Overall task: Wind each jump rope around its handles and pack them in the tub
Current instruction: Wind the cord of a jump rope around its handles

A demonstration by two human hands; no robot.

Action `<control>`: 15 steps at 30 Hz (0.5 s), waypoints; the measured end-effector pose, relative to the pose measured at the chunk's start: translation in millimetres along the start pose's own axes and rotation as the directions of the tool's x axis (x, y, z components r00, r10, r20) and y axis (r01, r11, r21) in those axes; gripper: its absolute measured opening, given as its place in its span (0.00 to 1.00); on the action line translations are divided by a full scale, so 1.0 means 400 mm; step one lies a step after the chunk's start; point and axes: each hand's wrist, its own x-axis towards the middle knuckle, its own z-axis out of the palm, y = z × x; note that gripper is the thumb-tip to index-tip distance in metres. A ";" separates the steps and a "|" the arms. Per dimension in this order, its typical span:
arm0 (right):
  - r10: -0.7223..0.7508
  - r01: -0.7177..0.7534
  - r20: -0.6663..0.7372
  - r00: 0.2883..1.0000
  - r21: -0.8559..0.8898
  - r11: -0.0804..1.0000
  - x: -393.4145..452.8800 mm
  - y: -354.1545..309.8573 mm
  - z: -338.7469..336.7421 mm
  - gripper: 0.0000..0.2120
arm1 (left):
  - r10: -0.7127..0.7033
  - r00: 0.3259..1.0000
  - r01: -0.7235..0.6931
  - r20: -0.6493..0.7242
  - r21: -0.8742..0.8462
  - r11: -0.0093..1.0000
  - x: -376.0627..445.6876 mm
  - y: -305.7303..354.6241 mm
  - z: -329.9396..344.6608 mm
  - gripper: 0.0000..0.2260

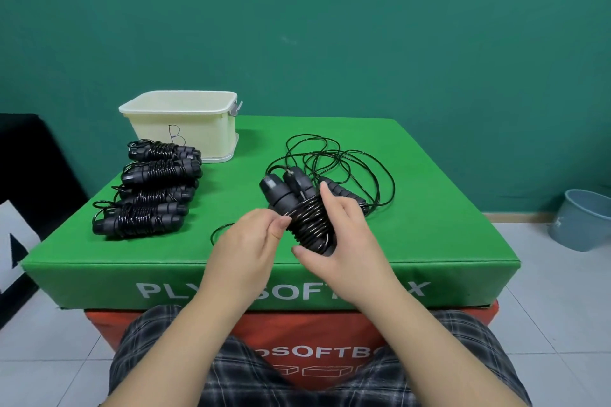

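The right hand clasps a half-wound jump rope by its handles while the left hand pinches its cord above the counter.

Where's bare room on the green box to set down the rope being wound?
Free: the front strip below the wound ropes, and the right edge past the loose cord. Crowded: left side up to the tub, and centre, where both hands work.

Green soft box atop red box; blue bucket right, on floor.
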 end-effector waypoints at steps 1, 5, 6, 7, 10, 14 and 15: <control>0.006 -0.004 -0.029 1.000 0.077 0.997 0.000 0.001 -0.003 0.41 | 0.007 1.000 -0.006 0.021 -0.078 0.997 -0.001 0.001 -0.003 0.20; -0.017 0.052 -0.135 0.991 0.257 0.965 -0.005 -0.004 -0.012 0.34 | 0.017 0.999 -0.006 0.046 -0.225 0.974 0.002 -0.007 -0.013 0.14; -0.016 0.057 -0.137 0.990 0.297 0.953 -0.006 -0.007 -0.011 0.33 | 0.023 0.999 -0.014 0.038 -0.228 0.974 0.004 -0.011 -0.014 0.12; -0.013 0.058 -0.135 0.991 0.334 0.941 -0.009 -0.011 -0.009 0.32 | 0.027 0.999 -0.020 0.030 -0.226 0.974 0.006 -0.016 -0.016 0.11; 0.000 0.052 -0.125 0.992 0.408 0.912 -0.007 -0.015 -0.006 0.31 | 0.033 0.999 -0.028 0.025 -0.193 0.981 0.014 -0.032 -0.016 0.14; 0.034 -0.001 -0.065 0.997 0.437 0.899 -0.002 -0.014 -0.007 0.29 | 0.055 0.998 -0.056 -0.018 -0.122 0.991 0.014 -0.053 -0.003 0.20; 0.047 -0.019 -0.052 0.998 0.448 0.894 -0.003 -0.014 -0.006 0.29 | 0.056 0.998 -0.060 -0.036 -0.113 0.992 0.013 -0.054 0.001 0.20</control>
